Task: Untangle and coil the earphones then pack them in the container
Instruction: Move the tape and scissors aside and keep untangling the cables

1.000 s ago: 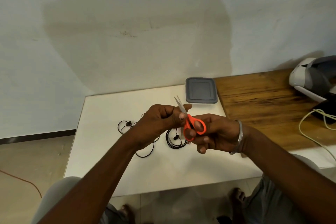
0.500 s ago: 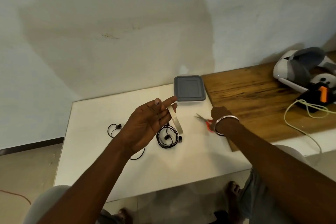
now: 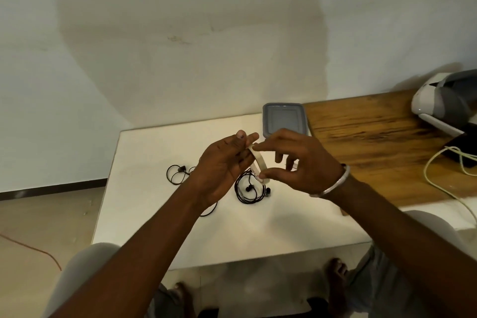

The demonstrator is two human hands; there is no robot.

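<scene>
Both hands are up over the white table (image 3: 154, 214). The left hand (image 3: 224, 168) holds the top of a tape strip (image 3: 259, 165). The right hand (image 3: 302, 160) pinches it with finger and thumb, other fingers spread. The coiled earphones (image 3: 247, 192) lie on the table below, near the grey container (image 3: 284, 119).

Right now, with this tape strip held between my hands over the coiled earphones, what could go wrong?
The tape strip, pinched at its ends by the left hand and right hand, bows between them; it may fold and stick to itself. The coiled earphones lie unheld on the white table and could spring loose. The tangled earphones pass beneath the left forearm and might get dragged.
</scene>
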